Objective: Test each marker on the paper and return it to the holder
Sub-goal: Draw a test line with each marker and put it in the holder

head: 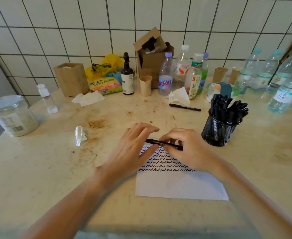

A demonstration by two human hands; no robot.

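**Black marker gripped at both ends over the test sheet**

Black plastic is what is handled here: a slim marker (164, 144) is held level across the far edge of the paper (179, 181), just above the rows of squiggles already drawn there. It is pinched from both sides, the left hand (133, 149) closed on its left end and the right hand (190, 149) closed round its right half. Whether the cap is being pulled off or pressed on cannot be told, since the fingers cover both ends.

The marker is judged light, stiff and smooth, so little force should be needed; a firm hold on the barrel by one hand and on the cap by the other is what a snug cap would call for. The paper is thin and loose on the table (38, 178), and could slide if not steadied.

Near the right edge of the table, a black mesh holder (218, 133) is seen packed with more markers. A single marker (184, 107) lies apart on the table beyond the hands, toward the clutter of bottles along the far edge. The forearms are cut off by the near edge of the view, and the top rows of squiggles are hidden under the hands.
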